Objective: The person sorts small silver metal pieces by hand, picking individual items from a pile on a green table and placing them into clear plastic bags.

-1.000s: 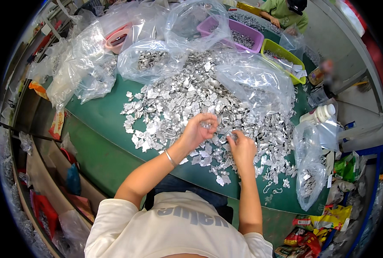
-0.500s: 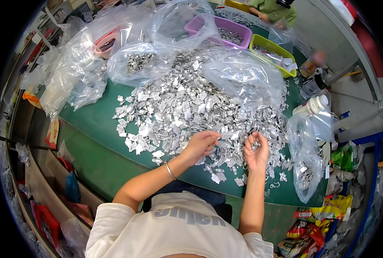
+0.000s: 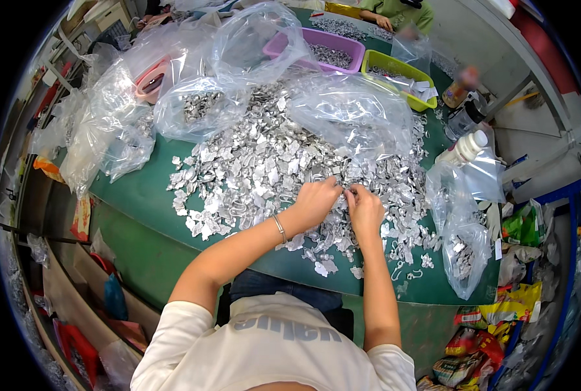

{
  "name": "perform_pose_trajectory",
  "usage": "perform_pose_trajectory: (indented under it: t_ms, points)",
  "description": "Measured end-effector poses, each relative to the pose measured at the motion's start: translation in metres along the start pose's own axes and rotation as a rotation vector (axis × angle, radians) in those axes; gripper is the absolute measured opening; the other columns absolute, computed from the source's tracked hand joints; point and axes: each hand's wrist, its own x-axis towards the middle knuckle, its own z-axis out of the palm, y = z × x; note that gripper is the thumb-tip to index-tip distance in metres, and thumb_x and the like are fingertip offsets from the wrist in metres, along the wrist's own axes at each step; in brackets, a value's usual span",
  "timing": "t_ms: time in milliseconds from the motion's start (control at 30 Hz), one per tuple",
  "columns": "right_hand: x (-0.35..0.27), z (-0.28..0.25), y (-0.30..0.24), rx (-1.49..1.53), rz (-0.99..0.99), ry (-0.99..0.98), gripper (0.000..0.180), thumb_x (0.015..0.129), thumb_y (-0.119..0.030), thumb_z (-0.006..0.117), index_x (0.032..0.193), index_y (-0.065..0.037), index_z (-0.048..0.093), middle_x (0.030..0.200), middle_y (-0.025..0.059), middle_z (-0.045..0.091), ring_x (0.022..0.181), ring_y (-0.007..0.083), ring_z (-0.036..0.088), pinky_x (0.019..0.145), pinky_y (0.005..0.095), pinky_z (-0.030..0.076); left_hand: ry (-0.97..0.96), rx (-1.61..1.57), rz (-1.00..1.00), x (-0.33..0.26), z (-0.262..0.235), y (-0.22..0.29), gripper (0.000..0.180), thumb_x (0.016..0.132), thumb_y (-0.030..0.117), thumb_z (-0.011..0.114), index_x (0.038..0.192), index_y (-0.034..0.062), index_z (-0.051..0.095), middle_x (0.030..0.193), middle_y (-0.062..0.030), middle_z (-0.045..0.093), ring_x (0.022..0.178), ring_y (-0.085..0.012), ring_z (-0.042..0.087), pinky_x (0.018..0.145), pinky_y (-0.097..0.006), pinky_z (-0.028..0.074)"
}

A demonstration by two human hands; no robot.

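A broad heap of small silvery metal pieces (image 3: pixel 251 163), some flat plates and some clasp-like hooks, covers the middle of the green table (image 3: pixel 131 179). Over the heap's near right part, my left hand (image 3: pixel 316 202) and my right hand (image 3: pixel 366 212) meet almost fingertip to fingertip. Both are closed in a pinch; whatever lies between the fingers is too small and hidden to name. A bangle (image 3: pixel 279 228) circles my left wrist. A few loose clasps (image 3: pixel 408 274) lie right of my right forearm.
Clear plastic bags (image 3: pixel 352 107) partly cover the heap's far side. Behind stand a purple basin (image 3: pixel 357 60) and a yellow-green basin (image 3: pixel 416 101). A white bottle (image 3: pixel 463 148) and a bag of pieces (image 3: pixel 463 257) line the right edge. Across the table sits a person in green (image 3: pixel 417 18).
My hands, apart before, have come together and moved farther over the heap. My right hand has turned from palm up and shifted left. The whole view has shifted slightly.
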Motion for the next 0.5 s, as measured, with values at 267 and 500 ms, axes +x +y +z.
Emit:
perform_pose_trajectory:
  t_ms: [267,500]
  points:
    - [-0.008,-0.016,0.008,0.983,0.518,-0.039,0.008,0.08,-0.004,0.066,0.085,0.001,0.066,0.061,-0.0065,0.049,0.054,0.0019,0.039,0.047,0.0203,0.031,0.023,-1.794,-0.899,-0.01,-0.03,-0.001,0.009,0.08,0.01,0.056,0.076,0.0036,0.052,0.074,-0.006,0.05,0.053,-0.0143,0.039,0.047,-0.024,0.032]
    - [-0.02,-0.017,0.015,0.282,0.229,-0.043,0.018,0.077,-0.01,0.067,0.093,-0.002,0.065,0.064,0.006,0.059,0.056,0.0152,0.055,0.05,0.0308,0.042,-0.106,-1.945,-0.995,-0.032,-0.039,0.012,0.012,0.087,0.013,0.05,0.086,0.0026,0.055,0.074,-0.004,0.051,0.053,-0.0081,0.038,0.046,-0.022,0.03]
